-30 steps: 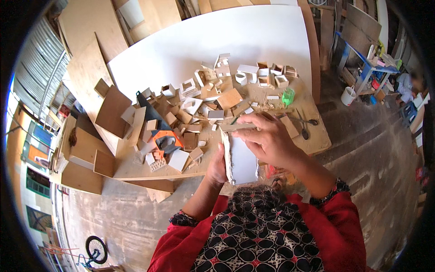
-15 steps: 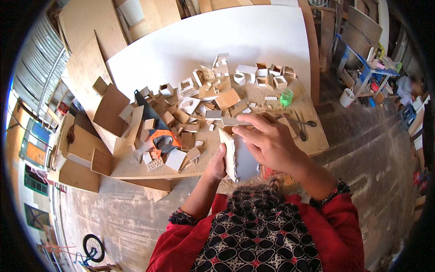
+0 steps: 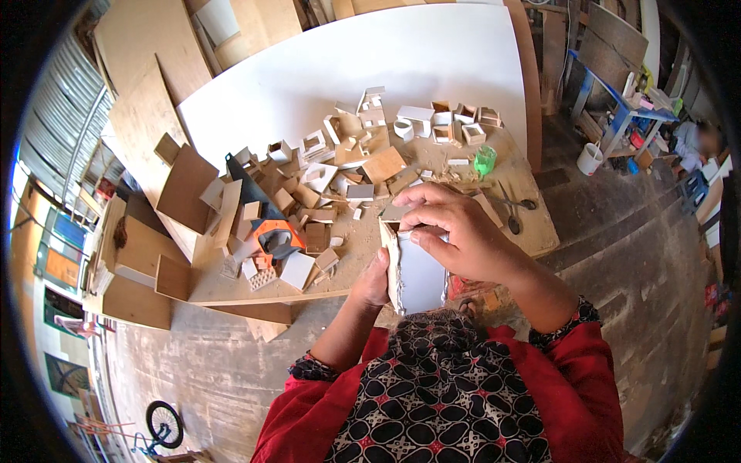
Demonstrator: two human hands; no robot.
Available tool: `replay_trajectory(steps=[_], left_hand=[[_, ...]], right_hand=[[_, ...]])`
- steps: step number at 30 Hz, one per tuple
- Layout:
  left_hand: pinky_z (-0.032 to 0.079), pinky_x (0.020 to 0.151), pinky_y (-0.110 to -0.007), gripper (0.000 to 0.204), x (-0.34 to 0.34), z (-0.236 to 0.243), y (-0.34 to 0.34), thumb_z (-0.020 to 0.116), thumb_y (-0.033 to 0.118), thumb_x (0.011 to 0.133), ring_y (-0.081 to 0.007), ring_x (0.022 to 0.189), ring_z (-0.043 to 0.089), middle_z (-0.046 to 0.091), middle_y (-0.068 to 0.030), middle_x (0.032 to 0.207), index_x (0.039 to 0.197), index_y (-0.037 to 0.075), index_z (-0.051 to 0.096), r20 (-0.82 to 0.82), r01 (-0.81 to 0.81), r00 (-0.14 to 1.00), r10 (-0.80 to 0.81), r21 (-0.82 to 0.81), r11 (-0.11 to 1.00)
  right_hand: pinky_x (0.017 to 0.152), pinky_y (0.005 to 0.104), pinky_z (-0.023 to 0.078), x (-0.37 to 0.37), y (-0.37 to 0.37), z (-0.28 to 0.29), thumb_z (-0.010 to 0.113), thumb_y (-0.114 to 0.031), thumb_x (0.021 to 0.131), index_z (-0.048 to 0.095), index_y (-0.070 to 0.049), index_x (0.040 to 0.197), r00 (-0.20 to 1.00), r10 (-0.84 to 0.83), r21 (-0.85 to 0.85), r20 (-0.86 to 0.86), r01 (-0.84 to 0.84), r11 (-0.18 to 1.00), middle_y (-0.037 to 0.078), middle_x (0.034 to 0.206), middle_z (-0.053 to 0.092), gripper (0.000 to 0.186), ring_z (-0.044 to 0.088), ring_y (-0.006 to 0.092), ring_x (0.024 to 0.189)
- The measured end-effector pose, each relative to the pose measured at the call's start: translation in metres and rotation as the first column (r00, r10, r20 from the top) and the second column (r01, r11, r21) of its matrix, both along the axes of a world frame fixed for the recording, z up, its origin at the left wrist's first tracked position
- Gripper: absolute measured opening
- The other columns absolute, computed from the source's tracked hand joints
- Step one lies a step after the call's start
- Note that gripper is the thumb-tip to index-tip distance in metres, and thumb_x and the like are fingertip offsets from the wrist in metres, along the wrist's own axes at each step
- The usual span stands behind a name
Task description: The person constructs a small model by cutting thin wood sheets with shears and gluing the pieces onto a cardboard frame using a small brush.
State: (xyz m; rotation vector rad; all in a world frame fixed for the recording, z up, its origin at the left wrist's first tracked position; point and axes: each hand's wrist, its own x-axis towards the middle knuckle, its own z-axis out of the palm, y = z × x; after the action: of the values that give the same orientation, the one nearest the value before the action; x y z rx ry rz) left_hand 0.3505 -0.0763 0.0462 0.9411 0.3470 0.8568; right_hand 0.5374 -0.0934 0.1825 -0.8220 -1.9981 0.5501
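A small wooden box [image 3: 423, 279] with a white face and ragged, whitish edges is held in front of my body, above the near edge of the workbench. My left hand [image 3: 372, 279] is closed around its left side, the thumb along the edge. Over the box's upper end, my right hand [image 3: 467, 235] has its fingers bent and its thumb against the top of the white face. Whether something small is pinched there is hidden by the fingers.
The wooden workbench [image 3: 532, 231] carries a handsaw with an orange handle [image 3: 278, 239], many wood offcuts, small box pieces, a green cup [image 3: 485, 160] and scissors [image 3: 515, 202]. A white panel [image 3: 340, 69] stands behind. Another person [image 3: 695, 147] is at the far right.
The box has turned so its white face shows more fully. My right thumb has come onto the top of that face; my left hand keeps its hold.
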Motion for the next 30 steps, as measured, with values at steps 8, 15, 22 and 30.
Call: replay_trajectory(steps=[8, 15, 22, 30], left_hand=[[0.046, 0.092, -0.039, 0.092, 0.003, -0.003, 0.002, 0.035, 0.077, 0.081, -0.0252, 0.111, 0.056, 0.052, -0.0145, 0.127, 0.133, 0.002, 0.039, -0.104, -0.022, 0.994, 0.03, 0.075, 0.997], [0.046, 0.093, -0.039, 0.091, 0.004, -0.003, 0.0, 0.032, 0.076, 0.083, -0.0249, 0.113, 0.055, 0.052, -0.0149, 0.127, 0.135, 0.001, 0.037, -0.088, -0.026, 0.996, 0.03, 0.051, 0.998], [0.046, 0.095, -0.036, 0.085, 0.008, 0.005, 0.002, 0.044, 0.067, 0.086, -0.0236, 0.114, 0.054, 0.051, -0.0149, 0.129, 0.139, 0.001, 0.034, 0.001, 0.013, 1.0, -0.013, 0.04, 0.999], [0.041, 0.101, -0.042, 0.085, 0.01, 0.016, -0.003, 0.035, 0.068, 0.088, -0.028, 0.121, 0.049, 0.045, -0.0164, 0.136, 0.142, 0.004, 0.029, -0.011, -0.047, 0.999, 0.047, -0.023, 0.999]], right_hand=[[0.084, 0.0346, 0.048, 0.002, -0.001, -0.001, 0.062, 0.003, 0.078, 0.063, 0.003, 0.092, 0.999, 0.022, -0.053, -0.038, -0.024, 0.998, 0.014, 0.113, 0.058, 0.015, 0.059, 0.0267, 0.103], [0.087, 0.0358, 0.047, 0.002, 0.0, -0.003, 0.061, 0.004, 0.077, 0.063, 0.003, 0.093, 0.998, 0.031, -0.027, -0.05, -0.033, 0.999, 0.014, 0.113, 0.058, 0.017, 0.058, 0.0272, 0.105], [0.086, 0.0361, 0.047, 0.003, 0.002, -0.004, 0.062, 0.001, 0.074, 0.063, 0.001, 0.093, 0.995, 0.013, -0.011, -0.097, -0.014, 1.0, 0.014, 0.115, 0.057, 0.02, 0.058, 0.0281, 0.105], [0.097, 0.041, 0.04, 0.009, 0.002, 0.004, 0.072, -0.021, 0.069, 0.063, -0.001, 0.105, 0.99, -0.06, 0.079, 0.131, 0.05, 0.996, 0.016, 0.126, 0.05, 0.042, 0.051, 0.0323, 0.116]])
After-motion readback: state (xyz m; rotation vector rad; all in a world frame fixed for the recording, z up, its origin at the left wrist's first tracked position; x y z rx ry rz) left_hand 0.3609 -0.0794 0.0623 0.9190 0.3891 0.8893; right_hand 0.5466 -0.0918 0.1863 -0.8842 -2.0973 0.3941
